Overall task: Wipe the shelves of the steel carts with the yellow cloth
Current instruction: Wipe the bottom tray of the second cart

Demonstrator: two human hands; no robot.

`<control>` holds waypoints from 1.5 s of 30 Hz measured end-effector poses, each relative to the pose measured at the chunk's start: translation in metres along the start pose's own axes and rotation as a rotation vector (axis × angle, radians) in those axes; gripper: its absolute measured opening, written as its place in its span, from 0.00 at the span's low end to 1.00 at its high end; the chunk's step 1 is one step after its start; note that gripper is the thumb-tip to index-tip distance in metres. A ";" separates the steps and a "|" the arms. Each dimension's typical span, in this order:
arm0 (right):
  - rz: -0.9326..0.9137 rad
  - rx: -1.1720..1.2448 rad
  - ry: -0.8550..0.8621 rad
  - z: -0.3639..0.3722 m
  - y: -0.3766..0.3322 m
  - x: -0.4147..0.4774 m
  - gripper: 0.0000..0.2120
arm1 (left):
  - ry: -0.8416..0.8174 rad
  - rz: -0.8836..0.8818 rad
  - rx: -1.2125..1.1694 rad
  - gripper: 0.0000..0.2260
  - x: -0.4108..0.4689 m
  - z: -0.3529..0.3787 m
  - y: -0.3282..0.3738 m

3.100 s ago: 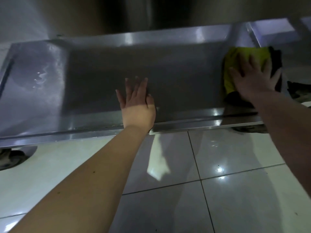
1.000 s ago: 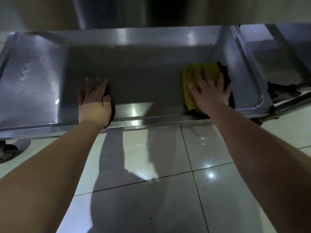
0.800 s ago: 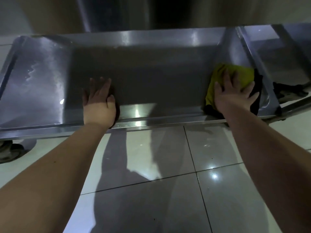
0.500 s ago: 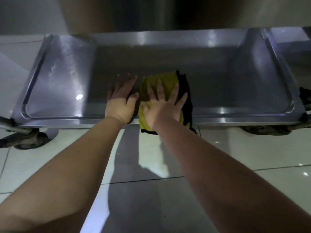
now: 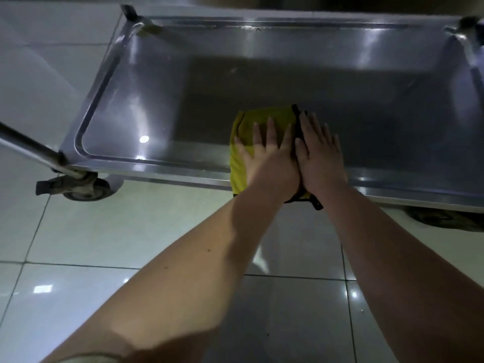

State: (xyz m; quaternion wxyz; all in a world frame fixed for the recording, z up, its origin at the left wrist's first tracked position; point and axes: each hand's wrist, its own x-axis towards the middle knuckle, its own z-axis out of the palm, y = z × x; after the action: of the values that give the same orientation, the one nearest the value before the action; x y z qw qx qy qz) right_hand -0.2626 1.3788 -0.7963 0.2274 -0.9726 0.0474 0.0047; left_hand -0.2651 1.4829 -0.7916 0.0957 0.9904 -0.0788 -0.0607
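Yellow cloth [image 5: 264, 116] lies folded near the front middle of the steel shelf [image 5: 366, 87], its near end draped over the front rim and its black edging showing along the right side. The left hand [image 5: 269, 158] presses flat on it with straight, spread fingers, so its grip is fully open and curled round nothing. The right hand [image 5: 320, 158] lies flat just beside it, thumb side touching the left hand; its grip is open too, with the inner fingers on or at the black edging, though I cannot tell which. Judging by this, the cloth is changing hands mid-wipe. To do it well, keep the palm weight low and even so the fold does not bunch, and pull the overhanging end back onto the shelf before sweeping. The stretch to the left looks unevenly glossy, so overlapping strokes carried right into the rounded corner above the caster wheel [image 5: 83, 187] would suit, finishing along the raised rim
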 end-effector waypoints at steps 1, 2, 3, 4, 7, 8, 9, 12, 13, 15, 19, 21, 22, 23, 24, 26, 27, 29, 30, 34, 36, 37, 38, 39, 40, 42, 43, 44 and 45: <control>-0.003 -0.019 -0.018 0.002 0.002 0.002 0.25 | -0.001 0.005 -0.007 0.25 0.001 0.000 -0.003; 0.000 -0.038 -0.035 0.003 0.004 0.003 0.25 | -0.003 0.016 0.000 0.26 0.003 -0.002 -0.010; 0.005 -0.062 -0.050 0.005 0.004 0.004 0.26 | -0.011 0.029 0.023 0.27 0.006 -0.004 -0.018; 0.009 -0.096 -0.062 0.007 0.006 0.005 0.26 | -0.025 0.036 0.046 0.28 0.009 -0.007 -0.028; -0.003 -0.227 -0.074 0.013 0.007 0.002 0.27 | -0.057 -0.008 0.070 0.31 0.021 -0.020 -0.073; -0.008 -0.260 -0.076 0.014 0.008 0.001 0.28 | -0.063 -0.042 0.070 0.31 0.024 -0.025 -0.092; -0.010 -0.285 -0.076 0.014 0.008 0.001 0.28 | -0.063 -0.083 0.066 0.30 0.025 -0.031 -0.112; -0.007 -0.307 -0.066 0.014 0.009 0.001 0.29 | -0.069 -0.217 0.083 0.30 0.024 -0.041 -0.159; -0.003 -0.314 -0.063 0.015 0.008 0.000 0.29 | -0.075 -0.245 0.100 0.30 0.023 -0.042 -0.166; 0.007 -0.332 -0.046 0.017 0.005 -0.003 0.29 | -0.080 -0.266 0.125 0.30 0.024 -0.042 -0.169; 0.013 -0.294 -0.024 0.015 0.000 -0.003 0.29 | -0.065 -0.181 0.079 0.29 0.031 -0.034 -0.131; 0.015 -0.262 -0.028 0.015 -0.001 0.000 0.29 | -0.053 -0.033 0.042 0.29 0.033 -0.025 -0.098; 0.017 -0.238 -0.026 0.015 -0.001 0.000 0.30 | -0.052 0.043 0.050 0.29 0.033 -0.021 -0.080; 0.022 -0.205 -0.016 0.013 -0.001 0.001 0.31 | -0.056 0.106 0.071 0.28 0.032 -0.018 -0.064; 0.031 -0.168 -0.001 0.012 -0.001 0.000 0.32 | -0.066 0.153 0.094 0.27 0.031 -0.015 -0.051; 0.039 -0.129 0.019 0.011 -0.001 -0.002 0.33 | -0.077 0.193 0.115 0.26 0.031 -0.012 -0.040; 0.037 -0.138 0.014 0.010 -0.001 -0.002 0.32 | -0.077 0.196 0.108 0.26 0.031 -0.012 -0.040; 0.044 -0.187 -0.016 0.011 -0.002 -0.002 0.31 | -0.074 0.192 0.078 0.25 0.032 -0.014 -0.045; 0.055 -0.208 -0.028 0.011 -0.003 0.000 0.30 | -0.070 0.189 0.065 0.25 0.032 -0.015 -0.047; 0.122 -0.215 -0.041 0.016 -0.015 0.004 0.29 | -0.074 0.181 0.049 0.26 0.031 -0.017 -0.049; 0.126 -0.253 -0.051 0.020 -0.019 0.002 0.29 | -0.075 0.190 0.067 0.27 0.034 -0.019 -0.061; 0.112 -0.281 -0.068 0.020 -0.019 0.000 0.29 | -0.075 0.197 0.072 0.28 0.036 -0.022 -0.074; 0.098 -0.301 -0.078 0.021 -0.018 -0.002 0.29 | -0.074 0.200 0.067 0.29 0.038 -0.025 -0.090; 0.097 -0.311 -0.077 0.021 -0.017 -0.002 0.29 | -0.074 0.193 0.056 0.30 0.040 -0.029 -0.109; 0.104 -0.320 -0.071 0.021 -0.015 -0.003 0.28 | -0.072 0.173 0.050 0.30 0.041 -0.033 -0.131; 0.108 -0.355 -0.060 0.021 -0.013 -0.004 0.29 | -0.046 0.093 0.077 0.31 0.038 -0.041 -0.179; 0.107 -0.367 -0.059 0.021 -0.013 -0.003 0.29 | -0.034 0.043 0.098 0.32 0.036 -0.044 -0.202; 0.118 -0.373 -0.062 0.021 -0.014 -0.002 0.29 | -0.031 -0.006 0.115 0.33 0.033 -0.048 -0.222; 0.151 -0.376 -0.073 0.021 -0.017 -0.001 0.29 | -0.034 -0.047 0.128 0.34 0.031 -0.051 -0.236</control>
State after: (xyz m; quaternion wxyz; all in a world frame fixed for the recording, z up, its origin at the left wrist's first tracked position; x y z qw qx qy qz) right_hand -0.2618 1.4039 -0.8079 0.0425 -0.9908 0.1101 0.0659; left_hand -0.1942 1.7154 -0.7919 0.0295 0.9949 -0.0609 -0.0744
